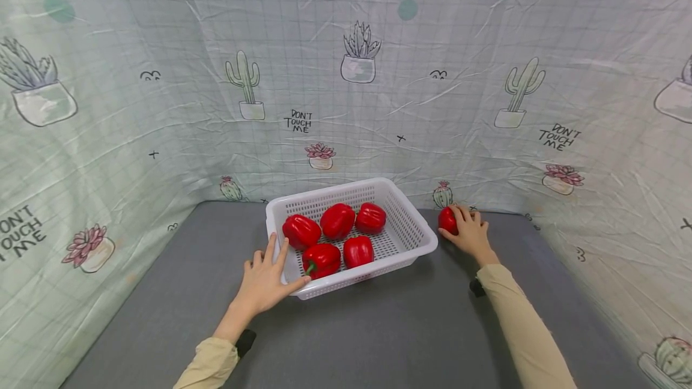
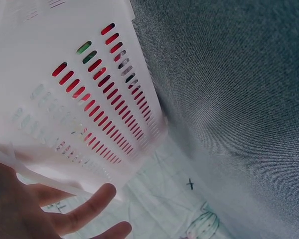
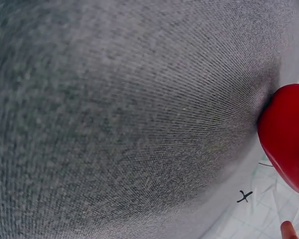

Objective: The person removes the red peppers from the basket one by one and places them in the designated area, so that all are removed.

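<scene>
A white plastic basket (image 1: 413, 251) with slotted walls stands on the grey table, several red bell peppers (image 1: 358, 251) lying inside it. My left hand (image 1: 263, 284) rests at the basket's near left corner, its fingers spread and straight over the rim. Up close in the left wrist view, the left fingers (image 2: 92, 209) lie along the basket wall (image 2: 139, 99), and red shows through the slots. To the right of the basket, my right hand (image 1: 471, 234) holds another red bell pepper (image 1: 447, 221) between thumb and fingers, partly covering it. That pepper (image 3: 289, 134) sits low at the cloth in the right wrist view.
Grey cloth covers the table (image 1: 378, 335). A pale curtain (image 1: 346, 101) printed with cacti and potted plants hangs behind and along both sides, meeting the table's back edge close behind the basket and the right hand.
</scene>
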`<state>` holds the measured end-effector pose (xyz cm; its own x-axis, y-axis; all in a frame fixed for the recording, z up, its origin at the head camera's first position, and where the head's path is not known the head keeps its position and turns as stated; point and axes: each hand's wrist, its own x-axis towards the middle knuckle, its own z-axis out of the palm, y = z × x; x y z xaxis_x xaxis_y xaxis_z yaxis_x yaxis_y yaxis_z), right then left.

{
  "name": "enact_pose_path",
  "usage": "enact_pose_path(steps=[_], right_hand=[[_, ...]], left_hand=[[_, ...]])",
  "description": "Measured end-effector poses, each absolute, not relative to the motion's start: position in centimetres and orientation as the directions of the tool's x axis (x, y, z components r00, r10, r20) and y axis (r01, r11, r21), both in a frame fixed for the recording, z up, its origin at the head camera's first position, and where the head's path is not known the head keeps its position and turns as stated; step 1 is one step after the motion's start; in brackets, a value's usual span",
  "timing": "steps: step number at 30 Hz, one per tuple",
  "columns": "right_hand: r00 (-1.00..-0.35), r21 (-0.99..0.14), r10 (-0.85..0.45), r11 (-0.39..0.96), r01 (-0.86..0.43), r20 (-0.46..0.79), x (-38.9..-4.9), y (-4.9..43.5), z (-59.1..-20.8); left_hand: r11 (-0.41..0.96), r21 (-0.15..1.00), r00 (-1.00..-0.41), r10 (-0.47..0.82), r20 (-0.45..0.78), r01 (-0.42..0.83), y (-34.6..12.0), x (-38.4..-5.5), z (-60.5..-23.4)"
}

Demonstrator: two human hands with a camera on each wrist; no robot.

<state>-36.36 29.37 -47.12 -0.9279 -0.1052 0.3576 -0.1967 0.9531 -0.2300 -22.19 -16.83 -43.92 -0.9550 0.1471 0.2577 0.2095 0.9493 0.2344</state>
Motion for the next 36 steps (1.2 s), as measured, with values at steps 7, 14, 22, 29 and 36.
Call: enact_pose_path(steps=[7,14,22,29,36], right_hand=[[-0.932,-0.231,-0.118,0.951,-0.205,0.342,-36.4,29.0,-47.3],[-0.940,-0.271,-0.098,0.943,-0.192,0.327,-36.6,28.9,-47.5],[-0.944,-0.268,-0.097,0.945,-0.186,0.314,-36.3,29.2,-47.2],[-0.942,-0.267,-0.107,0.943,-0.197,0.319,-36.0,29.4,-47.0],[-0.923,-0.252,-0.125,0.941,-0.226,0.363,-35.3,29.3,-46.7]], left_hand=[[0.948,0.236,-0.953,0.151,0.264,0.215,-16.7,-22.1,-43.8],[0.947,0.242,-0.955,0.146,0.259,0.210,-16.7,-21.9,-43.8],[0.950,0.233,-0.954,0.145,0.262,0.208,-16.7,-22.1,-43.9],[0.950,0.239,-0.956,0.139,0.258,0.203,-16.6,-22.1,-43.9],[0.950,0.242,-0.961,0.138,0.241,0.198,-16.7,-22.1,-43.8]])
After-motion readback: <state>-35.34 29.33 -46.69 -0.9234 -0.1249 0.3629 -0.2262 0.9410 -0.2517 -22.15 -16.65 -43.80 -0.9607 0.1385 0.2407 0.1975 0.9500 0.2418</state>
